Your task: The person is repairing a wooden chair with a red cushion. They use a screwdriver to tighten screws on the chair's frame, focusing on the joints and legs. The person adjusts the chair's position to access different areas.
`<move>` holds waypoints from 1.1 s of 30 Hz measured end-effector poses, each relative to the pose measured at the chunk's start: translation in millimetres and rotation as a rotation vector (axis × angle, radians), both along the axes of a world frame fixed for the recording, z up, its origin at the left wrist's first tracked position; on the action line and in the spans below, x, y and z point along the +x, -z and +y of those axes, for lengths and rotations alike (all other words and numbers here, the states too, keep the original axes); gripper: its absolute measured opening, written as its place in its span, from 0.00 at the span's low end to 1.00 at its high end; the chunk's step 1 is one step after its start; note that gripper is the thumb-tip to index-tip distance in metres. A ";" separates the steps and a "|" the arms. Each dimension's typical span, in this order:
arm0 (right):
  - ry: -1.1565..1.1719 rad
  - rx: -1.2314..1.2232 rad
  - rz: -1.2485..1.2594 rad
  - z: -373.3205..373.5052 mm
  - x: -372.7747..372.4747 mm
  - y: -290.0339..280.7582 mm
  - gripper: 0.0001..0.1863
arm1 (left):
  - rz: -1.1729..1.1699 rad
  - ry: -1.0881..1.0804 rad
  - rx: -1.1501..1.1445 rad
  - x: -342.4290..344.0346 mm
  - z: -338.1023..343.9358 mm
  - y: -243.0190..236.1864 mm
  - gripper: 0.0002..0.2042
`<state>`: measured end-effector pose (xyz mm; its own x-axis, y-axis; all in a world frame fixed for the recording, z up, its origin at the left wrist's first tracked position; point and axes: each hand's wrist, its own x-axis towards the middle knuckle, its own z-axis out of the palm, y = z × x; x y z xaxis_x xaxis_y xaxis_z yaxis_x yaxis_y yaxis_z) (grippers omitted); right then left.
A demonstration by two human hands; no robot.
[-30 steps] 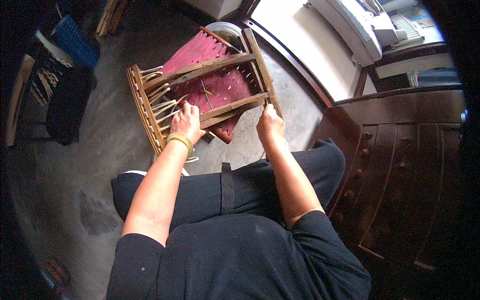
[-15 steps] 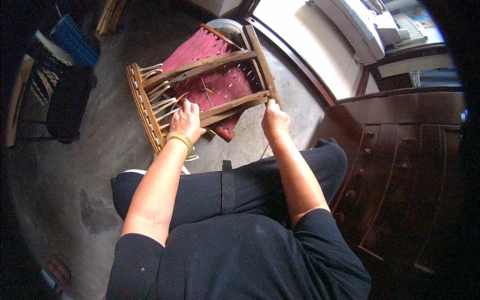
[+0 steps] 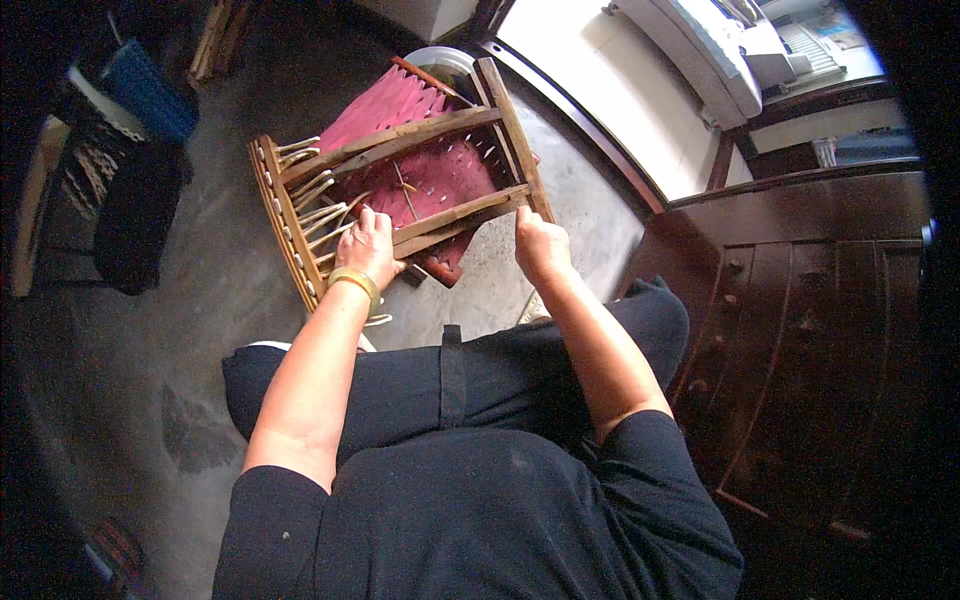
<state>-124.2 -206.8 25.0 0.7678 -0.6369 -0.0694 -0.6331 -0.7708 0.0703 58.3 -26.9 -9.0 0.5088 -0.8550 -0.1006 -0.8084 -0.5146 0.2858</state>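
Observation:
A small wooden frame (image 3: 425,135), like that of a stool, lies tilted in front of me. Pale cords (image 3: 318,215) are strung through holes along its slotted left rail (image 3: 275,205). My left hand (image 3: 367,250), with a yellowish bangle at the wrist, is closed round the near bar beside the cords. My right hand (image 3: 545,246) is curled into a pinch just below the frame's near right corner; whatever its fingertips hold is too small to make out. Beneath the frame is a pink slatted or woven seat (image 3: 385,107) with reddish-brown wooden edges.
A pale round basin (image 3: 440,60) sits behind the frame on the grey concrete floor (image 3: 215,340). Dark wooden panelling (image 3: 790,370) stands close on my right. To the left are a blue basket (image 3: 150,88) and a dark seat (image 3: 140,215). Wood pieces (image 3: 218,40) lean at the back.
My right hand has drawn slightly left and down, off the frame's corner. The frame has shifted a little left, while my left hand keeps its hold.

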 end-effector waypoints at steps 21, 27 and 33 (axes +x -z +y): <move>-0.040 0.102 -0.025 -5.2 0.8 3.9 0.06 | -0.016 0.010 0.000 -2.1 1.4 -1.8 0.30; 0.135 0.063 -0.124 -6.8 -3.6 3.8 0.05 | -0.023 0.008 0.000 -2.3 1.2 -2.5 0.30; 0.029 -0.001 0.020 -1.3 2.0 4.5 0.04 | -0.014 0.004 -0.007 -3.7 1.1 -2.6 0.30</move>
<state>-122.2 -208.1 20.4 0.7472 -0.6593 -0.0838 -0.6540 -0.7519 0.0836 54.6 -25.8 -6.3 0.5066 -0.8577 -0.0876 -0.8145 -0.5094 0.2778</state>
